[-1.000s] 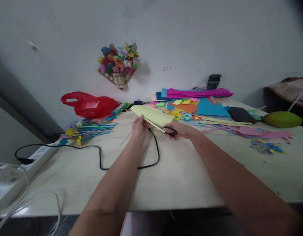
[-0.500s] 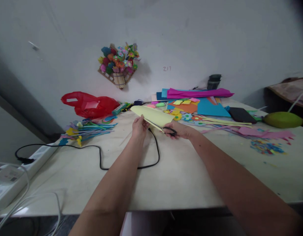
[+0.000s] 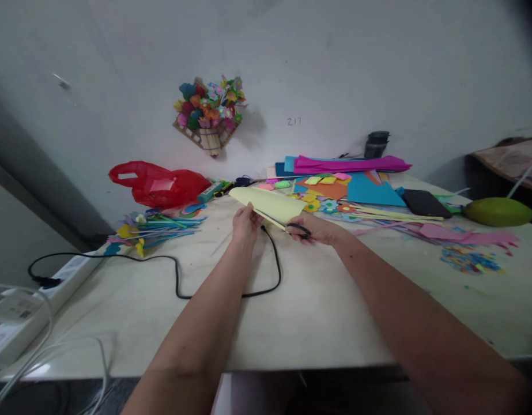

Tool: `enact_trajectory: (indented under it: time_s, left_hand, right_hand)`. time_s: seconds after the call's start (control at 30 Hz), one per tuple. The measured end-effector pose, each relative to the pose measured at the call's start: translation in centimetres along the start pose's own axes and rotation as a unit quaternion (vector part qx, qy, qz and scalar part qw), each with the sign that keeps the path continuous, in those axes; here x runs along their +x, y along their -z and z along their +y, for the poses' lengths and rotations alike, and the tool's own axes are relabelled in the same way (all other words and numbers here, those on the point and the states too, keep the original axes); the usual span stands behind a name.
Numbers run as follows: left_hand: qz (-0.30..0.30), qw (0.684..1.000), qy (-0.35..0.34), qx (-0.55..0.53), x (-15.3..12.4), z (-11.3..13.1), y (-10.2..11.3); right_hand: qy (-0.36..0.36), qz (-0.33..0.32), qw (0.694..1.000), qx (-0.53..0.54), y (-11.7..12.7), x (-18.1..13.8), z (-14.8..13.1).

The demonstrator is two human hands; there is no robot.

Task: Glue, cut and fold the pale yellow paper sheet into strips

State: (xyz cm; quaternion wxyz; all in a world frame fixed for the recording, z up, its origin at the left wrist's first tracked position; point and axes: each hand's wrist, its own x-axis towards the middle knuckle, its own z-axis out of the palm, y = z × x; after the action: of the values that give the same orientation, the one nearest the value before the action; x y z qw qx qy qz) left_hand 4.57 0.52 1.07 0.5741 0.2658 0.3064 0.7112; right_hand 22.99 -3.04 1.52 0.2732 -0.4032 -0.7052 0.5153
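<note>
A pale yellow sheet (image 3: 270,202), paper or thin foam, is held up above the table in front of me. My left hand (image 3: 245,220) pinches its near edge between thumb and fingers. In my right hand (image 3: 309,226) are black-handled scissors (image 3: 301,229), gripped by the loops. Their blades lie along the near edge of the sheet, pointing toward my left hand, with a narrow strip on the near side of them. Exactly how far the blades are apart I cannot tell.
A black cable (image 3: 278,271) loops over the table (image 3: 317,311) below my hands. To the left lie foam flowers on stems (image 3: 162,227), a red bag (image 3: 162,184) and a power strip (image 3: 71,271). Coloured sheets (image 3: 372,189), a phone (image 3: 425,203) and scraps (image 3: 471,259) lie to the right.
</note>
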Motion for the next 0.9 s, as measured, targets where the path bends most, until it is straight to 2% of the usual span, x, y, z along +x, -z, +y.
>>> enact_trajectory:
  time_s: [0.43, 0.9]
  left_hand:
    - [0.018, 1.0, -0.002, -0.006, 0.26, 0.37, 0.24]
    - [0.004, 1.0, -0.001, -0.007, -0.34, 0.25, -0.06]
  right_hand:
    - [-0.001, -0.023, 1.0, 0.018, 0.5, -0.01, 0.34]
    - [-0.007, -0.026, 0.999, 0.033, 0.66, 0.09, 0.77]
